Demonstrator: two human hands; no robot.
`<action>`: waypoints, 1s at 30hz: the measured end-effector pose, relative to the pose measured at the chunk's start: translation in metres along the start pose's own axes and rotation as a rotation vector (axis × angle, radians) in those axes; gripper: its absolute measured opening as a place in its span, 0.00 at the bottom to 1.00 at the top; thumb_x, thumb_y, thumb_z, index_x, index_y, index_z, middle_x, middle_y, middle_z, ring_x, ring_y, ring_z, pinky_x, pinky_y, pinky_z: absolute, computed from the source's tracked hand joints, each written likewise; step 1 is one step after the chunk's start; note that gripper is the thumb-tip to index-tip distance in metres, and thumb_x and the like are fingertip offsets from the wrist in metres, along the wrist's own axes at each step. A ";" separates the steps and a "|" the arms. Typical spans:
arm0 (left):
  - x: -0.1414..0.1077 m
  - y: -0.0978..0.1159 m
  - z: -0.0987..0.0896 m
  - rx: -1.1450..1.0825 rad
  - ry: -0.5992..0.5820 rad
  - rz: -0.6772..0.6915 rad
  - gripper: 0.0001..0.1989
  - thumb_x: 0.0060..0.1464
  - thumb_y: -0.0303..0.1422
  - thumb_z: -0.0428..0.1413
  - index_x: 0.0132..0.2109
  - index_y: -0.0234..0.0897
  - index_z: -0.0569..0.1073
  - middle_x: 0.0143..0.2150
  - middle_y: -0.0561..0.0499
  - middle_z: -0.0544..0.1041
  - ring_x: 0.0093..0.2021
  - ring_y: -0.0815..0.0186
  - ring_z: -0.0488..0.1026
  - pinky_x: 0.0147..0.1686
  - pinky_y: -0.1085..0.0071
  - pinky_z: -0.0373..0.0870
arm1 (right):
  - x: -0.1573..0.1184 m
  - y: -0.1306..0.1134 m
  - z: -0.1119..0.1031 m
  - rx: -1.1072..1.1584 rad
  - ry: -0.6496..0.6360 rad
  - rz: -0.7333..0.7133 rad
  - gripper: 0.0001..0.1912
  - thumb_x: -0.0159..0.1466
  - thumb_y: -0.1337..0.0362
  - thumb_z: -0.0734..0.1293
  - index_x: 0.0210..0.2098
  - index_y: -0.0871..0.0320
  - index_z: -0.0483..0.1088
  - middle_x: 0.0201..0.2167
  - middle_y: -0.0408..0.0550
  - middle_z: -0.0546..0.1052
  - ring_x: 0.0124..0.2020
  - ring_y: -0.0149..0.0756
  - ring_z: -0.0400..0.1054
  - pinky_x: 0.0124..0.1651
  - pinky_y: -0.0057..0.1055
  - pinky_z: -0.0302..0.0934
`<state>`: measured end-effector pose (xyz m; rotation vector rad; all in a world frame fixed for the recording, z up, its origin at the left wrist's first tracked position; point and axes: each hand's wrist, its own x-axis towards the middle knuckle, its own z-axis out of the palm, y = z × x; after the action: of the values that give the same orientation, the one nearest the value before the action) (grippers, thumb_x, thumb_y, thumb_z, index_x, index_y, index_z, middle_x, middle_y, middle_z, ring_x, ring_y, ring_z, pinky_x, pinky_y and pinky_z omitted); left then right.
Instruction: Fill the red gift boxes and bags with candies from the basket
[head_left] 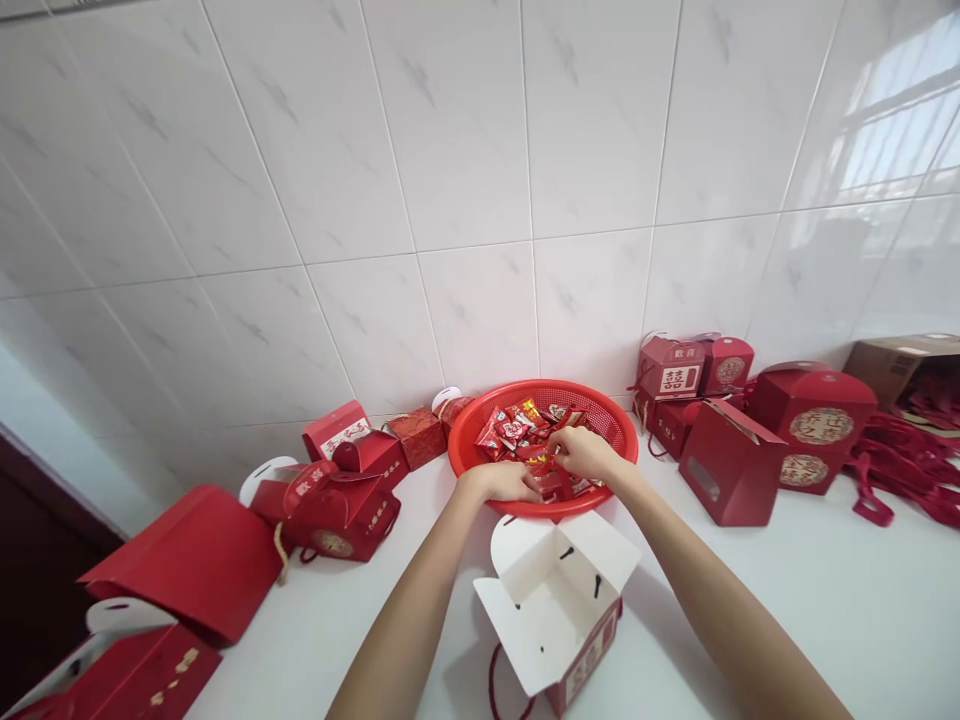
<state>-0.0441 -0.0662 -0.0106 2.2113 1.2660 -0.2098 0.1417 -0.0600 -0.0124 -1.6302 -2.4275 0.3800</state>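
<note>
A round red plastic basket [619, 425] holds several small wrapped candies [512, 428], mostly in red wrappers. My left hand [506, 482] reaches over its near rim, with its fingers curled down among the candies and the fingertips partly hidden. Farther in, my right hand [583, 452] pinches at a wrapped candy in the middle of the pile. Between my forearms stands a red gift box [559, 600] with its white flaps spread apart. Its white inside shows a few small dark marks, and a dark red cord hangs at its left side.
Red gift boxes [341, 515] line the left side, with a larger red box [191, 565] nearer me. More red boxes [814, 425] stand at the right, beside dark red ribbons [911, 460] and a cardboard box [900, 365]. A tiled wall [480, 310] rises behind the white table [817, 590].
</note>
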 end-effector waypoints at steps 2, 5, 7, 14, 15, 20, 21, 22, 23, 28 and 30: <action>0.000 0.001 0.001 -0.017 -0.031 -0.023 0.15 0.51 0.37 0.56 0.43 0.43 0.83 0.41 0.52 0.84 0.39 0.61 0.77 0.39 0.72 0.69 | -0.001 -0.001 0.000 -0.022 -0.054 0.029 0.13 0.60 0.72 0.65 0.42 0.56 0.77 0.43 0.51 0.80 0.44 0.43 0.74 0.35 0.30 0.56; -0.002 0.004 0.000 -0.031 -0.056 -0.068 0.16 0.51 0.35 0.55 0.45 0.42 0.83 0.44 0.50 0.83 0.38 0.61 0.76 0.35 0.72 0.68 | -0.002 -0.002 0.000 -0.030 -0.138 0.063 0.09 0.58 0.69 0.69 0.39 0.57 0.76 0.39 0.51 0.81 0.41 0.43 0.74 0.31 0.29 0.54; -0.003 0.006 0.000 -0.025 -0.048 -0.077 0.17 0.51 0.34 0.55 0.45 0.40 0.83 0.45 0.49 0.83 0.38 0.61 0.76 0.34 0.72 0.68 | -0.002 -0.002 0.000 -0.030 -0.158 0.066 0.09 0.58 0.67 0.70 0.39 0.58 0.76 0.39 0.51 0.80 0.40 0.42 0.73 0.31 0.29 0.54; -0.003 0.006 0.000 -0.043 -0.027 -0.099 0.18 0.45 0.28 0.55 0.43 0.40 0.84 0.43 0.49 0.83 0.40 0.61 0.76 0.33 0.73 0.67 | -0.003 -0.004 -0.001 -0.031 -0.253 0.037 0.06 0.58 0.63 0.71 0.33 0.58 0.75 0.35 0.50 0.79 0.36 0.41 0.72 0.28 0.30 0.53; -0.003 0.006 0.000 -0.048 -0.024 -0.099 0.19 0.45 0.28 0.55 0.43 0.41 0.84 0.43 0.50 0.83 0.40 0.61 0.76 0.33 0.74 0.67 | -0.004 -0.004 -0.001 -0.029 -0.263 0.037 0.05 0.58 0.63 0.71 0.33 0.58 0.75 0.34 0.50 0.79 0.36 0.41 0.72 0.28 0.30 0.53; -0.004 0.007 0.000 -0.071 -0.010 -0.085 0.22 0.42 0.25 0.54 0.44 0.42 0.83 0.43 0.51 0.83 0.39 0.61 0.76 0.32 0.73 0.67 | -0.005 -0.004 -0.001 -0.023 -0.272 0.059 0.05 0.58 0.61 0.71 0.32 0.57 0.75 0.30 0.49 0.78 0.33 0.41 0.72 0.29 0.30 0.53; -0.005 0.008 -0.001 -0.075 -0.006 -0.084 0.22 0.42 0.25 0.54 0.44 0.42 0.83 0.42 0.50 0.83 0.38 0.61 0.76 0.31 0.73 0.67 | -0.005 -0.004 -0.001 -0.014 -0.272 0.059 0.06 0.58 0.61 0.71 0.32 0.57 0.75 0.29 0.49 0.78 0.33 0.41 0.72 0.29 0.31 0.54; -0.006 0.009 -0.001 -0.072 0.005 -0.083 0.22 0.42 0.25 0.54 0.44 0.41 0.83 0.41 0.50 0.83 0.37 0.61 0.76 0.31 0.73 0.66 | -0.005 -0.004 -0.002 -0.007 -0.271 0.058 0.07 0.58 0.60 0.71 0.32 0.57 0.75 0.29 0.49 0.78 0.33 0.41 0.72 0.29 0.31 0.53; -0.008 0.010 -0.001 -0.065 0.026 -0.081 0.21 0.43 0.25 0.54 0.44 0.41 0.83 0.40 0.50 0.82 0.36 0.61 0.76 0.30 0.73 0.66 | -0.005 -0.004 -0.002 -0.003 -0.270 0.059 0.07 0.59 0.59 0.71 0.31 0.57 0.74 0.29 0.49 0.78 0.33 0.41 0.72 0.29 0.31 0.53; -0.010 0.010 0.000 -0.050 0.192 -0.040 0.20 0.47 0.23 0.54 0.47 0.37 0.80 0.42 0.47 0.81 0.39 0.61 0.76 0.34 0.73 0.68 | -0.003 -0.005 -0.003 -0.025 -0.237 0.055 0.10 0.59 0.57 0.72 0.32 0.57 0.73 0.32 0.49 0.78 0.35 0.41 0.72 0.28 0.30 0.52; -0.010 0.009 0.001 -0.074 0.235 -0.042 0.22 0.48 0.22 0.53 0.50 0.35 0.78 0.47 0.45 0.81 0.42 0.60 0.77 0.37 0.72 0.70 | -0.002 -0.004 -0.003 -0.031 -0.225 0.052 0.09 0.59 0.59 0.72 0.35 0.57 0.73 0.34 0.49 0.78 0.36 0.41 0.72 0.29 0.30 0.52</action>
<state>-0.0417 -0.0781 -0.0036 2.1954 1.4213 0.0833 0.1396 -0.0629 -0.0087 -1.7531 -2.5654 0.5654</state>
